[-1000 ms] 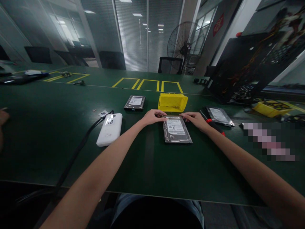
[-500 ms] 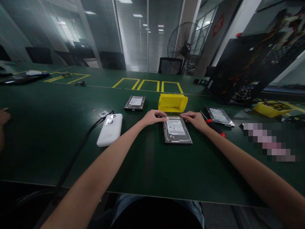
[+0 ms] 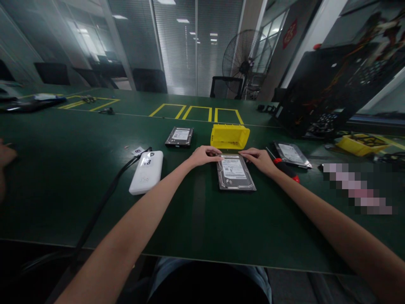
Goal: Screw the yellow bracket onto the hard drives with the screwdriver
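Observation:
A hard drive lies label up on the green table, its far end towards the yellow bin. My left hand grips its far left corner, thumb on the side and fingers curled behind. At the far right corner my right hand has its fingertips pinched together against the drive. What lies between the fingertips behind the far edge is hidden. Close beside my right wrist rests a screwdriver with a black and red handle. Just beyond the drive stands the small yellow bin, with its open side facing me.
A second hard drive sits left of the bin and a third hard drive to the right. A white power bank with a black cable lies left. Back right stands an open computer case. Another person's hand shows far left.
The other person's hand at the far left has come slightly further into view. My hands and the hard drive stay almost where they were.

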Action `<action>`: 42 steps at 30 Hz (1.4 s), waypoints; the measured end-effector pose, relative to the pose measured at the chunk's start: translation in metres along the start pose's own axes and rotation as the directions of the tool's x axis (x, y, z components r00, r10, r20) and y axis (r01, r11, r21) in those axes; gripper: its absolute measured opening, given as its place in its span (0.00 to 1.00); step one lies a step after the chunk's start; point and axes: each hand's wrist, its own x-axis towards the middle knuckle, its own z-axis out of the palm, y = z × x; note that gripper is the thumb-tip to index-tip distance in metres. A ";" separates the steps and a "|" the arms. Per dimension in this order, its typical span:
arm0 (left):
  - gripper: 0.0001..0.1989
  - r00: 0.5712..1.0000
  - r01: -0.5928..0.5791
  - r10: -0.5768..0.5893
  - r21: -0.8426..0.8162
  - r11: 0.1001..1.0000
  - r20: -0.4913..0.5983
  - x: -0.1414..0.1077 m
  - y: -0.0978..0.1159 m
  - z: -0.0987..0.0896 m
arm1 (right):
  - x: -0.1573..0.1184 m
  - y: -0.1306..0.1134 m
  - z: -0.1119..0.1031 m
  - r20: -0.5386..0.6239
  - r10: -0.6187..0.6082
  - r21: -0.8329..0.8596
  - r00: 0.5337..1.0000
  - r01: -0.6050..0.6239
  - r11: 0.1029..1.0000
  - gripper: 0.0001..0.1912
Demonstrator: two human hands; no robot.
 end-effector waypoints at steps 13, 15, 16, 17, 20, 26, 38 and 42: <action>0.18 0.999 -0.008 0.006 -0.054 0.999 -0.041 0.001 -0.004 0.000 | 0.000 0.001 0.002 -0.036 0.012 0.027 0.999 -0.011 1.000 0.22; 0.17 0.998 -0.014 0.009 -0.074 0.997 -0.057 0.002 -0.007 0.001 | -0.001 0.001 0.002 -0.047 0.006 0.028 0.999 -0.005 1.000 0.23; 0.17 0.998 -0.017 0.012 -0.081 0.997 -0.062 0.003 -0.008 0.002 | -0.001 0.001 0.002 -0.052 0.002 0.025 0.999 -0.001 1.000 0.23; 0.16 0.998 -0.021 0.015 -0.089 0.996 -0.065 0.003 -0.009 0.003 | -0.002 0.000 0.002 -0.058 -0.002 0.019 0.998 0.003 1.000 0.23; 0.15 0.997 -0.018 0.009 -0.114 0.993 -0.079 0.005 -0.011 0.004 | -0.003 -0.002 0.002 -0.078 -0.007 -0.008 0.997 0.007 1.000 0.23; 0.14 0.996 -0.004 -0.008 -0.121 0.993 -0.093 0.005 -0.011 0.004 | -0.004 -0.008 0.001 -0.075 -0.009 -0.053 0.997 0.005 0.999 0.23; 0.14 0.995 0.017 -0.029 -0.127 0.992 -0.093 0.005 -0.010 0.004 | -0.005 -0.009 0.001 -0.109 -0.010 -0.098 0.994 -0.001 0.995 0.24; 0.14 0.995 0.003 -0.014 -0.117 0.993 -0.094 0.005 -0.012 0.004 | -0.006 -0.010 0.001 -0.095 -0.011 -0.117 0.995 -0.001 0.993 0.24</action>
